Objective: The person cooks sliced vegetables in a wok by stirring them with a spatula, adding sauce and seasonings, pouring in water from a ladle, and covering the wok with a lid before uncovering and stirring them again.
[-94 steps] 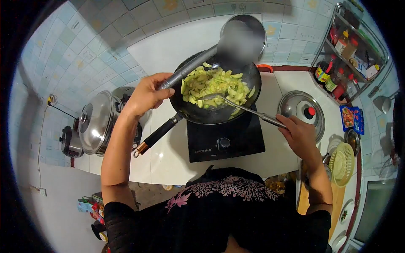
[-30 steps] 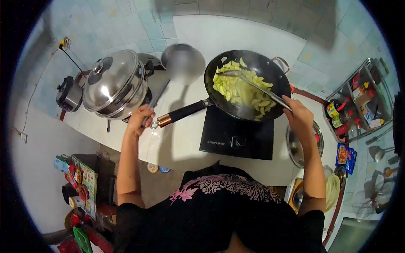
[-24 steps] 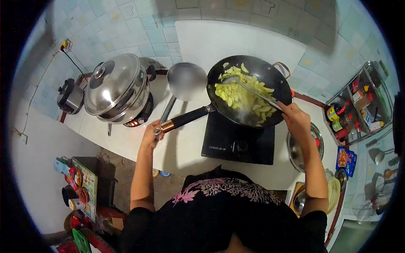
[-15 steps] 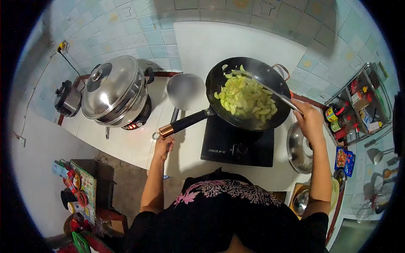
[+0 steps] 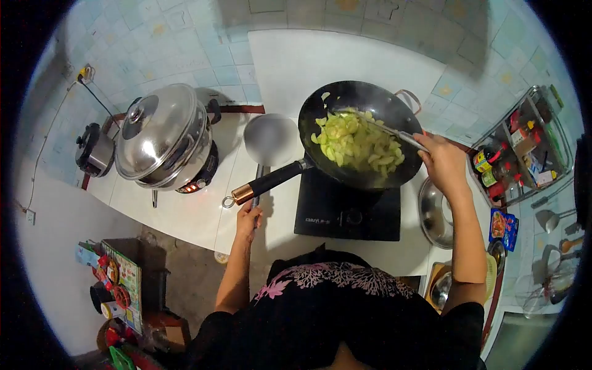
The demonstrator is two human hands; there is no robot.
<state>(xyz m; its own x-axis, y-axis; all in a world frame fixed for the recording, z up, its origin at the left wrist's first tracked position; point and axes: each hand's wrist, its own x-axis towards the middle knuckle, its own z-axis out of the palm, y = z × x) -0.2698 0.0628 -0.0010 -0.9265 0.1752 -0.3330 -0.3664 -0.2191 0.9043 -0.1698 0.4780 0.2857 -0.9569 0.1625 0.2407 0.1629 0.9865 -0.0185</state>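
Observation:
My left hand (image 5: 248, 220) is closed round the handle of a ladle (image 5: 270, 139), whose wide round bowl, blurred in the picture, rests left of the wok; the wok's handle crosses over the ladle's. The black wok (image 5: 394, 111) sits on a black induction cooker (image 5: 327, 216), full of pale green vegetable slices (image 5: 357, 143). My right hand (image 5: 436, 161) grips a metal spatula (image 5: 394, 131) near the wok's right rim. The spatula's head is down among the slices at the back.
At the left stand a steamer pot (image 5: 161, 139) with a domed lid and a small cooker (image 5: 95, 151). To the right are a metal lid (image 5: 433, 213), a bottle rack (image 5: 521, 148), a blue packet (image 5: 504, 229) and a bowl (image 5: 441, 290).
The ladle has swung from above the wok down to its left, with my left hand lowered beneath the wok's handle. My right hand has moved the spatula through the slices.

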